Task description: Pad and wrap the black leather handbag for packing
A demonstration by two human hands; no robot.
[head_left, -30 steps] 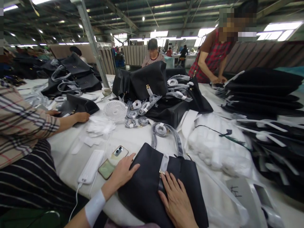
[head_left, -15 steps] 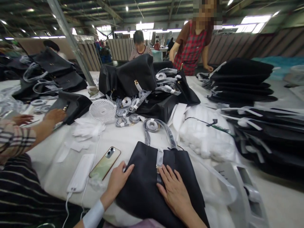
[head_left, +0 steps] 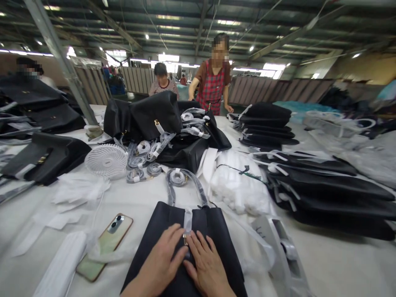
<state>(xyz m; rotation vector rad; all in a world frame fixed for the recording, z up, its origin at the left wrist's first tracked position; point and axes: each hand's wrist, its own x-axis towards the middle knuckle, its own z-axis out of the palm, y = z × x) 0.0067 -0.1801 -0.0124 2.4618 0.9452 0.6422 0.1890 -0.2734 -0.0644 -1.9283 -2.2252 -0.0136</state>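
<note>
A black handbag (head_left: 145, 239) lies on the white-covered table in front of me, its plastic-wrapped handle (head_left: 198, 186) stretched away from me. My left hand (head_left: 163, 258) rests on the bag's front, fingers extended beside the gold clasp (head_left: 185, 239). On the other side of the clasp, my right hand (head_left: 208, 262) lies flat with its fingers spread. A strip of clear film (head_left: 188, 220) covers the strap above the clasp. Just beyond the bag's top edge sits a coiled wrapped strap (head_left: 178, 177). Part of the clasp is hidden by my fingers.
Left of the bag lie a phone (head_left: 107, 247), a white power bank (head_left: 62, 264) and a white fan (head_left: 106, 160). Black bags (head_left: 154, 115) are heaped ahead. Stacked bag pieces (head_left: 324, 185) and a tape dispenser (head_left: 278, 247) stand right. A co-worker in a checked apron (head_left: 212, 84) stands across.
My left hand has moved from the bag's left edge onto its front near the clasp. The right hand stays there. The view has turned right and up; the neighbour's arms at left are out of sight.
</note>
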